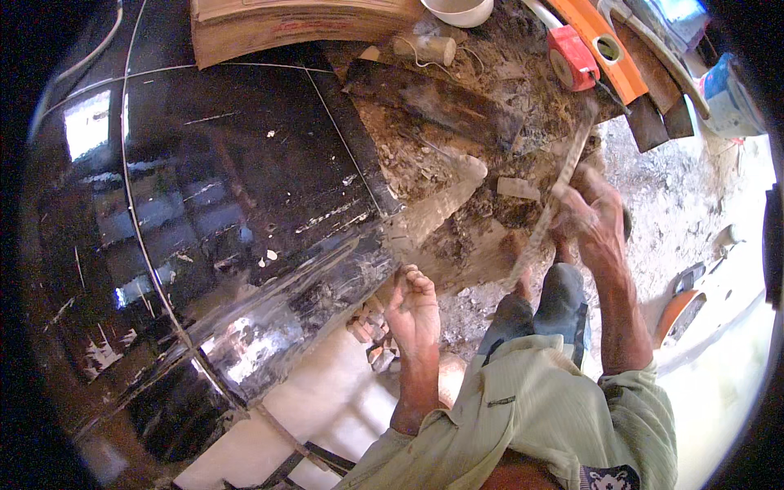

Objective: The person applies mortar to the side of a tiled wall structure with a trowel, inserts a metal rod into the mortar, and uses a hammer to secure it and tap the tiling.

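My right hand, somewhat blurred, is closed around a long, thin, pale strip. The strip slants from the upper right down toward my knees; I cannot make out its exact kind. My left hand is beside the corner of a black tiled slab, with its fingers curled together. Anything inside those fingers is hidden. Just beyond my left hand, a grey, mortar-smeared edge runs along the slab. A pale wedge of rough mortar juts out from the corner.
At the far side are a cardboard box, a white bowl and a wooden cylinder with string. A red tape measure lies by an orange level. A bucket and an orange-and-black tool are to the right.
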The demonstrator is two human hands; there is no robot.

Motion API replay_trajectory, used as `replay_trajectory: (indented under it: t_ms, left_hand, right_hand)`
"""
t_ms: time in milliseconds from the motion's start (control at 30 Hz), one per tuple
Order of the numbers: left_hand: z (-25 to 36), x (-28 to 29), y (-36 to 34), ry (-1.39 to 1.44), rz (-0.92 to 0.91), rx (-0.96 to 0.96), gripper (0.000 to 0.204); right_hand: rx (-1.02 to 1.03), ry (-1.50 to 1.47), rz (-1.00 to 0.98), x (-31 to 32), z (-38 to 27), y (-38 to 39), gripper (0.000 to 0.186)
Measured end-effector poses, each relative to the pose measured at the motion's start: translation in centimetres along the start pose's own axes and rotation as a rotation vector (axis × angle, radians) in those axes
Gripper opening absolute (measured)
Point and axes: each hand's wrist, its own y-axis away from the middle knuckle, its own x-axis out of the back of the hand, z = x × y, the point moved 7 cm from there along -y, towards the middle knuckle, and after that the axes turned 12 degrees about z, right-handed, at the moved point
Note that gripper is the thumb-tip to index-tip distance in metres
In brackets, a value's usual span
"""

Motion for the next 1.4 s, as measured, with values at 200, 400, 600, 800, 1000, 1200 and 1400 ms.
replay_trajectory:
  t_ms: [200, 400, 600, 800, 1000, 1200, 1400]
  left_hand:
    - [0.6, 0.1, -0.1, -0.103, 0.03, -0.017, 0.027]
    - [0.6, 0.0, -0.1, -0.07, 0.016, 0.039, 0.03]
    - [0.3, -0.5, 0.4, -0.093, 0.045, 0.062, 0.036]
    - [0.5, -0.4, 0.3, -0.122, 0.025, 0.058, 0.033]
    - [0.8, -0.2, 0.0, -0.134, 0.043, 0.06, 0.032]
    - [0.7, -0.6, 0.3, -0.167, 0.044, 0.067, 0.026]
    - [0.6, -1.0, 0.5, -0.205, 0.04, 0.045, 0.023]
  right_hand:
    - [-0.183, -0.326, 0.177, -3.1, 5.5, 3.2, 0.027]
    - [-0.23, -0.394, 0.343, -5.2, 6.5, 4.7, 0.022]
    - [-0.085, -0.341, 0.411, -5.6, 5.8, 5.1, 0.026]
    - [-0.053, -0.412, 0.461, -5.8, 4.7, 5.1, 0.021]
    - [0.009, -0.302, 0.569, -3.4, 5.1, 6.4, 0.018]
    - [-0.002, -0.507, 0.526, -5.0, 7.7, 9.5, 0.023]
    - [0.069, -0.745, 0.502, -5.8, 4.9, 10.1, 0.024]
